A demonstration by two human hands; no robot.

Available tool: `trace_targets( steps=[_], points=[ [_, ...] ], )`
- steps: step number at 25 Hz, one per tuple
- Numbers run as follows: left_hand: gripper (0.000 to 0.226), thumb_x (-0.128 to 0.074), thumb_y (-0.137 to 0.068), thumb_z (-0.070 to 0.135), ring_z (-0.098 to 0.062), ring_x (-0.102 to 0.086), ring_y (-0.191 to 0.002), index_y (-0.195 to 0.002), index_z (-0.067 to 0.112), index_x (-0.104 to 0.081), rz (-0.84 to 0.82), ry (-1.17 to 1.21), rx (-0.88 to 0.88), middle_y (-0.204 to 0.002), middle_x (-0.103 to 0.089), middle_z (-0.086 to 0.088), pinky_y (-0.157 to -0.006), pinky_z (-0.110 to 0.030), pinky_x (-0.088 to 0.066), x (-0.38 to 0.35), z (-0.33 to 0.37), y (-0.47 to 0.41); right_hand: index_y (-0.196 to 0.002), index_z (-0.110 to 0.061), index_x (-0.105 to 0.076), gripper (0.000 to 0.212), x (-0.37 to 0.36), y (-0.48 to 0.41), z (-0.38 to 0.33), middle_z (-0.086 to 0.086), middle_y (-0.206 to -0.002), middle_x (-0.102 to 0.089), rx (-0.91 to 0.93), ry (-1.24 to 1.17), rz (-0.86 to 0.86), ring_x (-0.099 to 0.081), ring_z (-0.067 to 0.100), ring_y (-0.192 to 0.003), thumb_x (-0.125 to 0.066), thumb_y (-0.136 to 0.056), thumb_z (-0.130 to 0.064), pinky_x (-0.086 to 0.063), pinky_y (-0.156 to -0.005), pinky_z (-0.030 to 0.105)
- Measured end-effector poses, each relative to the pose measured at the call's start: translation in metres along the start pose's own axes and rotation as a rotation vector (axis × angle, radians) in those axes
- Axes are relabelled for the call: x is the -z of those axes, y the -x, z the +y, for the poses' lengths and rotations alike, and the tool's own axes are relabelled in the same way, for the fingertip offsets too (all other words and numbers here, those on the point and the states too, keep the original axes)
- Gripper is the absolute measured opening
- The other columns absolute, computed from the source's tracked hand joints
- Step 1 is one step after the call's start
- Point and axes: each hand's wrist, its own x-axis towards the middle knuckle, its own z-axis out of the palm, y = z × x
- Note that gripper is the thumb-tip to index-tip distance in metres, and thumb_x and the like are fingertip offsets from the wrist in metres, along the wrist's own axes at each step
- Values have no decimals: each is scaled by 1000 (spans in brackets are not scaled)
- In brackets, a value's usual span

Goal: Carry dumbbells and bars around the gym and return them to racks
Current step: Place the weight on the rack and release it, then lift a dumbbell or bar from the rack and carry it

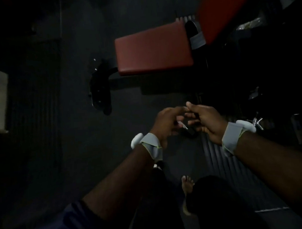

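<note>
My left hand and my right hand meet at waist height over the dark floor, thumbs touching. The left fingers curl around a small shiny metal piece with a dark end; it is too dim to tell what it is. My right fingers bend toward the same piece, and their grip is hidden. Both wrists wear grey bands with white pods. At the right, a chrome bar end with a star-shaped collar lies low among dark equipment. No dumbbell shows clearly.
A red padded bench seat and its tilted red backrest stand ahead on a black frame. A ribbed floor mat runs under my right arm. My bare foot is below. A pale block sits at the far left.
</note>
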Motion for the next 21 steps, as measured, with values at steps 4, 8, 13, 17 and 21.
trace_targets(
  steps=[4, 8, 13, 17, 21],
  points=[
    [18, -67, -96, 31, -14, -58, -55, -100, 14, -69, 4, -101, 112, -78, -64, -4, -47, -19, -44, 12, -44, -145, -103, -16, -73, 30, -17, -144, 63, 7, -91, -72, -52, 146, 91, -63, 20, -75, -65, -96, -44, -44, -58, 27],
    [22, -65, -97, 30, -5, -53, -40, -81, 15, -67, 26, -98, 219, -55, -59, 6, -41, -14, -38, 23, -116, -270, -107, -2, -74, 27, -18, -283, 146, 17, -94, -69, -121, 349, 31, -59, 23, -75, -66, -99, -27, -42, -55, 27],
    [32, -67, -85, 47, -7, -41, -37, -67, 24, -52, 18, -85, 362, -61, -49, 5, -48, -21, -28, 25, -232, -417, -66, -25, -56, 30, -5, -431, 251, 12, -90, -63, -201, 528, 29, -63, 30, -86, -83, -78, -27, -53, -81, 43],
    [35, -55, -100, 46, -14, -45, -57, -73, 24, -52, -4, -104, 478, -74, -50, 2, -50, -20, -31, 30, -318, -508, -85, -21, -66, 31, -2, -520, 324, 9, -91, -65, -188, 841, -31, -64, 31, -85, -77, -74, -48, -45, -72, 35],
    [36, -50, -100, 51, -17, -48, -66, -78, 24, -55, -26, -115, 534, -85, -55, -1, -62, -26, -33, 37, -353, -543, -115, -11, -68, 59, -5, -598, 374, 9, -119, -67, -172, 938, -105, -64, 32, -108, -62, -76, -54, -49, -90, 41]
  ],
)
